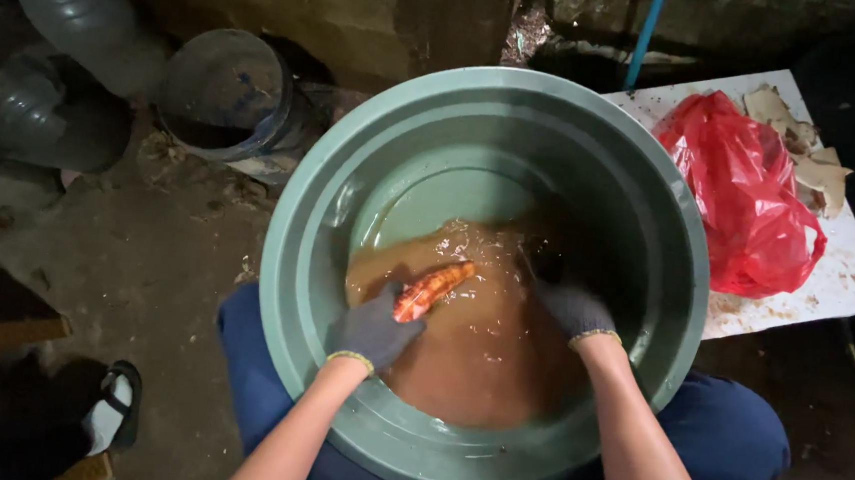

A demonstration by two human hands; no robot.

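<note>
The gloved left hand [373, 330] is clamped on an orange, muddy root [432, 289] at the frame's centre, over brown water in a green tub [353, 155]. The gloved right hand [573, 310] dips in; its grip is hidden. A red bag [741, 197] lies upper right.

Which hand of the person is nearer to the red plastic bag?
Right. The right hand, gloved, is in the muddy water on the basin's right side, toward the red plastic bag. The left hand holds an orange root farther left.
</note>
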